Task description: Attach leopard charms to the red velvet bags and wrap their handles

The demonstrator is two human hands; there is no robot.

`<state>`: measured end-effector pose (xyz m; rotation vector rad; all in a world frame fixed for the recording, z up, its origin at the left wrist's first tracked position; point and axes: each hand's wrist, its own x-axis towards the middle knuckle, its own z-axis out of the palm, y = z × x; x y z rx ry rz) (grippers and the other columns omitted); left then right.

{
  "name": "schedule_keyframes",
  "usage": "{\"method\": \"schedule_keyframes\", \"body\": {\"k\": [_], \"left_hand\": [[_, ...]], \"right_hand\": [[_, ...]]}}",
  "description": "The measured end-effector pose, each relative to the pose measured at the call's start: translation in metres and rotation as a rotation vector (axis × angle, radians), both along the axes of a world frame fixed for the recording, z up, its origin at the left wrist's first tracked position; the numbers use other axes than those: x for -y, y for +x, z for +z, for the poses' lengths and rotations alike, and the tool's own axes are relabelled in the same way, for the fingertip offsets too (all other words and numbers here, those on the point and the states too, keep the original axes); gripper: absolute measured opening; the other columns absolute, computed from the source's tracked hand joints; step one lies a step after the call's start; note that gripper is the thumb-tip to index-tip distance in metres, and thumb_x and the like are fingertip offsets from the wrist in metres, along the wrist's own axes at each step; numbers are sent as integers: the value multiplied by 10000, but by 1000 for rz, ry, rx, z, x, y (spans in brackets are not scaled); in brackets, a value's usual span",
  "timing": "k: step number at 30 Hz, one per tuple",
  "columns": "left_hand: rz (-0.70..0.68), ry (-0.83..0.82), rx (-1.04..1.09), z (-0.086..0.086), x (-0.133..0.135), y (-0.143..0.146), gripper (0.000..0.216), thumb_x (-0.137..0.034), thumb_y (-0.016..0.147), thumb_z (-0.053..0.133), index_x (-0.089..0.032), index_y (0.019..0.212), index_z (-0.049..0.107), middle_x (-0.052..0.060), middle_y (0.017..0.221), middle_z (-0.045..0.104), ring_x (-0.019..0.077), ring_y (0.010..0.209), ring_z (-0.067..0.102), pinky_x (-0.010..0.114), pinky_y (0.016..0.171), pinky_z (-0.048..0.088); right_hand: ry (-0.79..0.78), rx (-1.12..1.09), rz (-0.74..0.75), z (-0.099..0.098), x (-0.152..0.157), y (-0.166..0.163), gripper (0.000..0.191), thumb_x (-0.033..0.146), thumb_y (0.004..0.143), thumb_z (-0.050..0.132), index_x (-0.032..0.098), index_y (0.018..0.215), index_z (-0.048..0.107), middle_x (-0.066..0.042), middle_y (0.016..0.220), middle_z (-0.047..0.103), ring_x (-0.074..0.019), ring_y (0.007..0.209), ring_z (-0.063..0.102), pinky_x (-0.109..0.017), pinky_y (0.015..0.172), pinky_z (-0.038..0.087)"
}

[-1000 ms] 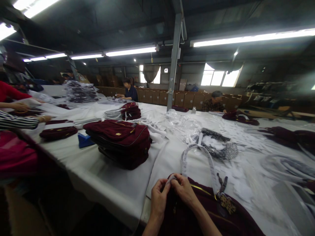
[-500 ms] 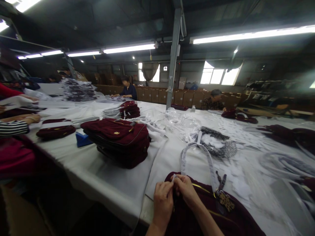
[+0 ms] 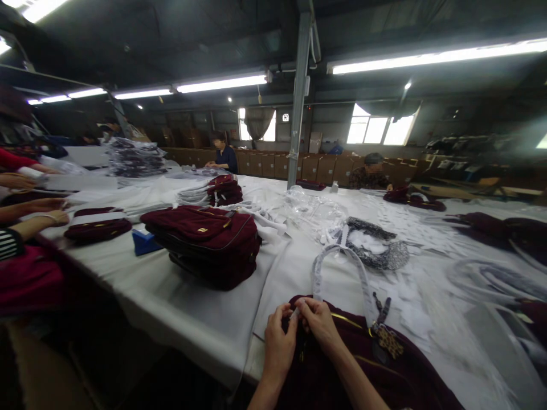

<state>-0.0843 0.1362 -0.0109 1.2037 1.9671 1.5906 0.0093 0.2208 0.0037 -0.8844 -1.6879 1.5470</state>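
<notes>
Both hands, left hand (image 3: 280, 344) and right hand (image 3: 318, 323), pinch the wrapped strap end (image 3: 294, 312) at the maroon bag (image 3: 363, 370) top edge; strap loop (image 3: 342, 267) arches away beyond the bag.

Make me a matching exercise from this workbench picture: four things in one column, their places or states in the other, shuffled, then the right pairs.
Things
1. maroon bag
2. stack of maroon bags
3. blue block
4. leopard-print tag

Places or states
A. lies on the white cloth just left of the stack
B. hangs at the base of the wrapped handle
C. under both hands, left hand and right hand pinching at its top edge
D. piled at the table's middle left

Pairs: 1-C, 2-D, 3-A, 4-B
</notes>
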Motion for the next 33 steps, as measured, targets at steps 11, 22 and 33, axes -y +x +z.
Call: {"method": "schedule_keyframes", "body": {"k": [11, 22, 33], "left_hand": [[-252, 33, 250, -1, -4, -14, 178, -344, 801, 514, -184, 774, 585, 11, 789, 553, 168, 794, 521, 255, 757, 395], [-188, 54, 177, -1, -7, -14, 214, -374, 774, 560, -176, 698, 584, 9, 739, 558, 172, 751, 540, 257, 732, 406], [-108, -170, 239, -35, -21, -38, 513, -609, 505, 654, -190, 801, 632, 36, 823, 669, 293, 870, 595, 363, 789, 478]], "right_hand": [[-197, -103, 1, -2, -1, -3, 519, 614, 662, 592, 105, 752, 637, 3, 506, 517, -68, 371, 401, -184, 351, 314], [-199, -12, -4, -11, -6, -8, 619, 679, 730, 452, 84, 760, 621, -7, 461, 512, -75, 313, 389, -171, 294, 245], [485, 451, -940, 62, -10, 241, 436, 516, 793, 445, 156, 884, 674, -109, 1039, 626, -223, 893, 586, -290, 748, 469]]}}
